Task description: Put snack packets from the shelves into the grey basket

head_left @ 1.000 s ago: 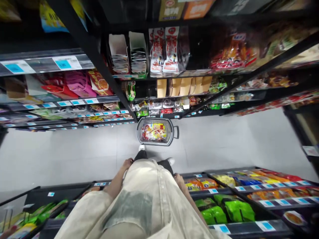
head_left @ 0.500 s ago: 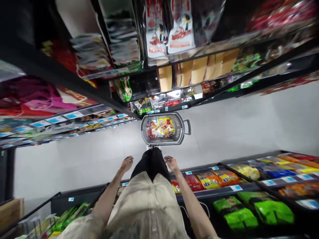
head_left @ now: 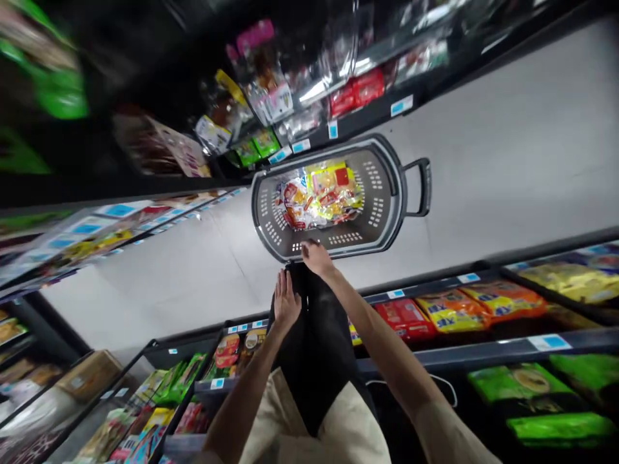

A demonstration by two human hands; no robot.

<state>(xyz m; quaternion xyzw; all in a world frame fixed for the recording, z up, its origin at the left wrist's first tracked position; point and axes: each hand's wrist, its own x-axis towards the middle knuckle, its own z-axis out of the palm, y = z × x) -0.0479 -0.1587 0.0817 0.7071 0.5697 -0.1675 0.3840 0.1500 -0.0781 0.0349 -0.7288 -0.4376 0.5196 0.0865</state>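
The grey shopping basket (head_left: 387, 193) on the floor (head_left: 483, 161) could perhaps tip, if only its near rim is pulled; snack packets (head_left: 333, 193) lie inside; the left hand (head_left: 287, 303), fingers extended and seemingly empty, is before it; the right hand (head_left: 318, 258), partly curled, overlaps that rim; whether it grips, I cannot tell.

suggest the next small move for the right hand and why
Perhaps shift the right hand across to the handle: the hand is at the near side of the basket, which stands on the floor, and the handle juts out with no hand on it.
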